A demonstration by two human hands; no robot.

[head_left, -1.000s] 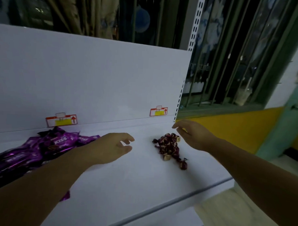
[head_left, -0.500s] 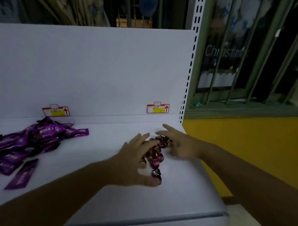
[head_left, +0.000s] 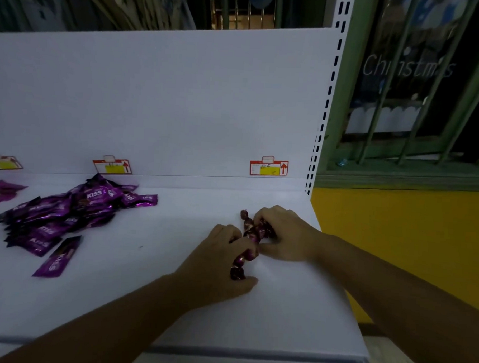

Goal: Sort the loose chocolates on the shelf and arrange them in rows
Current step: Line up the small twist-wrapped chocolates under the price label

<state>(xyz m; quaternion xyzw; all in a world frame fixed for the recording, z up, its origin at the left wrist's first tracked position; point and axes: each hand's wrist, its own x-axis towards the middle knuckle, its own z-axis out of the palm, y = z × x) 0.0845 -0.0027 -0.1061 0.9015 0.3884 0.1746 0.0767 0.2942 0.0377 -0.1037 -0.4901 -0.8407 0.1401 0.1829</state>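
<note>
A small heap of dark red wrapped chocolates (head_left: 251,235) lies on the right part of the white shelf (head_left: 135,281). My left hand (head_left: 218,265) presses against the heap from the left, its fingers curled round several pieces. From the right, my right hand (head_left: 282,234) cups the same heap with curled fingers. One red piece (head_left: 243,215) sticks out behind the hands. A loose pile of purple KISS bars (head_left: 64,215) lies on the left part of the shelf, with one purple bar (head_left: 56,257) apart at its front.
Red and yellow price tags (head_left: 269,167) sit along the white back panel (head_left: 159,101). The shelf's right end lies by a slotted upright (head_left: 326,108); beyond it are a yellow wall (head_left: 400,243) and a barred window. The shelf's front edge (head_left: 252,356) runs below my arms.
Both hands came from apart onto the red chocolates and closed in, squeezing the heap into a narrow line between them. The view has dropped and shifted closer to the shelf.
</note>
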